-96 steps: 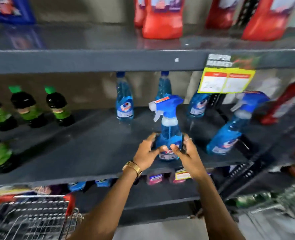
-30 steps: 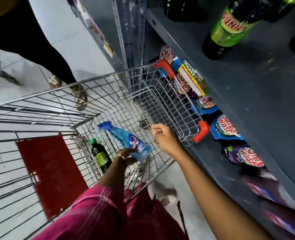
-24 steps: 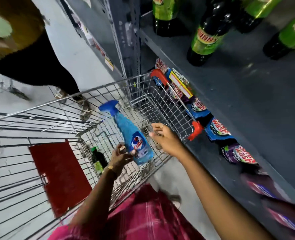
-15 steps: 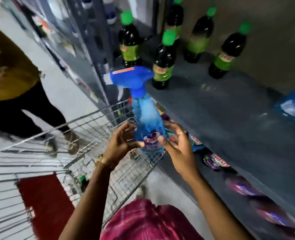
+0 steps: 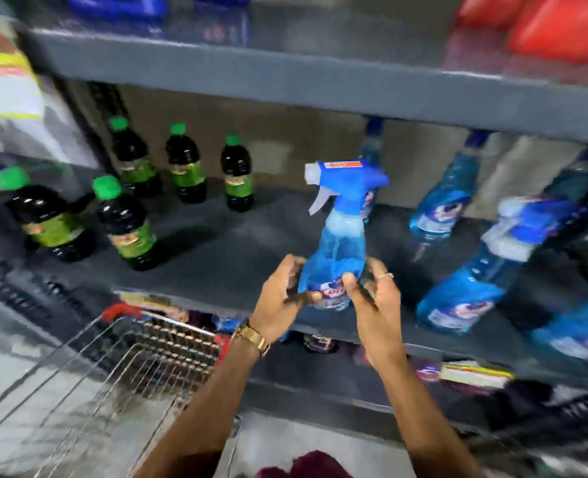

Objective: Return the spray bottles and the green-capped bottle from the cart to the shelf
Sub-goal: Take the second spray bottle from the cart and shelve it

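Note:
I hold a blue spray bottle (image 5: 340,243) upright over the front of the grey middle shelf (image 5: 237,257). My left hand (image 5: 282,298) grips its base from the left and my right hand (image 5: 375,294) grips it from the right. Its white nozzle points left. To the right on the shelf stands another blue spray bottle (image 5: 475,270), with plain-capped blue bottles (image 5: 440,201) behind it. Several dark green-capped bottles (image 5: 123,222) stand on the shelf's left part. The wire cart (image 5: 130,367) is at the lower left; its inside is blurred.
The shelf above (image 5: 320,77) carries red containers (image 5: 544,25) at the right and blue ones at the left. A lower shelf holds pouches (image 5: 316,341) and a price tag (image 5: 472,374). The cart's red corner guard (image 5: 120,310) sits close to the shelf edge.
My left hand lifted the spray bottle out of the cart, my right hand joined it, and both carried it up and right to the middle shelf. The view swung from cart to shelf.

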Action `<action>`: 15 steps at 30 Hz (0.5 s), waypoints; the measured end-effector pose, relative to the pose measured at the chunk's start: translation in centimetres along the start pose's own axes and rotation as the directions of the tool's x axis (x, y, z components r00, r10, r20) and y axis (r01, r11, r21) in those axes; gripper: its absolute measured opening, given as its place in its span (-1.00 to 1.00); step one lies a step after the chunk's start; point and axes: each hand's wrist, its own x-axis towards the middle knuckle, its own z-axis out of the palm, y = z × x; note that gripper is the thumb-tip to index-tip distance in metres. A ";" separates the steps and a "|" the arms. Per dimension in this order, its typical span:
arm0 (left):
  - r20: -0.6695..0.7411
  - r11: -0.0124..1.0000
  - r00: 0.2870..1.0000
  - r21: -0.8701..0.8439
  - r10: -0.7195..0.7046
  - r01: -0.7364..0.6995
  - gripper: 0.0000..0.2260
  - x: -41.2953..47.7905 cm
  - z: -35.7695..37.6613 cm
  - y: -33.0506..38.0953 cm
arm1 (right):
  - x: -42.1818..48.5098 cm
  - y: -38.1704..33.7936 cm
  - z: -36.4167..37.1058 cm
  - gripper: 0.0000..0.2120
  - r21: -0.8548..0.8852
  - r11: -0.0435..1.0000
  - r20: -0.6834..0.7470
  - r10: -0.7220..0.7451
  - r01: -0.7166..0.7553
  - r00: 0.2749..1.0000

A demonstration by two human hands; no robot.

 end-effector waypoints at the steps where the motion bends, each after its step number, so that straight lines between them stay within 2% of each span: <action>1: 0.023 1.000 1.000 0.004 -0.007 0.007 -0.66 0.7 1.3 -0.4 | 0.2 0.2 -1.3 -0.70 -0.020 1.000 -0.040 0.002 -0.003 0.999; 6: 0.059 0.999 0.998 0.045 -0.012 0.010 -0.67 1.8 4.3 -1.8 | 0.6 1.4 -3.7 -0.66 -0.092 0.995 -0.128 0.029 -0.041 0.991; 15: 0.126 0.999 0.992 0.046 -0.019 0.013 -0.67 2.5 3.9 -2.0 | 0.4 2.0 -3.6 -0.68 -0.154 0.988 -0.110 -0.024 0.007 0.994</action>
